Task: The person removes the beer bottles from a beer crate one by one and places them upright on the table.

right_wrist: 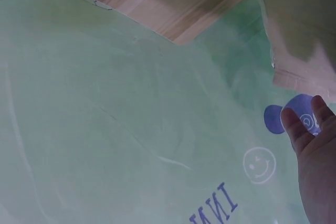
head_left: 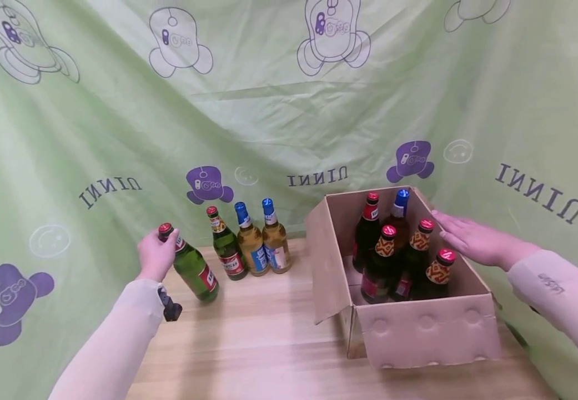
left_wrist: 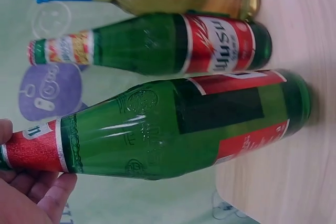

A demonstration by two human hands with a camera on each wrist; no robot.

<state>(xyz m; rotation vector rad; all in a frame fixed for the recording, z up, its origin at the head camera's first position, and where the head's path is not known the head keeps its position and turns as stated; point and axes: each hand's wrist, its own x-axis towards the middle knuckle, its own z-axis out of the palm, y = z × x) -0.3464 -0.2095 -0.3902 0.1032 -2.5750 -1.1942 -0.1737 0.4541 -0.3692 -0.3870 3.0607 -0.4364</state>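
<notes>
My left hand (head_left: pixel 156 255) grips a green beer bottle (head_left: pixel 196 272) by its red-foiled neck. The bottle leans, its base low over the table's left part. In the left wrist view, fingers and thumb wrap the neck of this green bottle (left_wrist: pixel 152 135). Just right of it stand a second green bottle (head_left: pixel 229 253) and two blue-capped bottles (head_left: pixel 251 244). At the right, an open cardboard box (head_left: pixel 328 261) holds several upright bottles, mostly red-capped, one blue-capped. Straight fingers of my right hand (head_left: pixel 478 239) rest along the box's right edge.
The wooden table (head_left: pixel 254 333) carries everything. A green printed cloth (head_left: pixel 269 122) hangs behind it and down the sides. The box's left flap (head_left: pixel 323 266) and front flap (head_left: pixel 428 333) are folded outward.
</notes>
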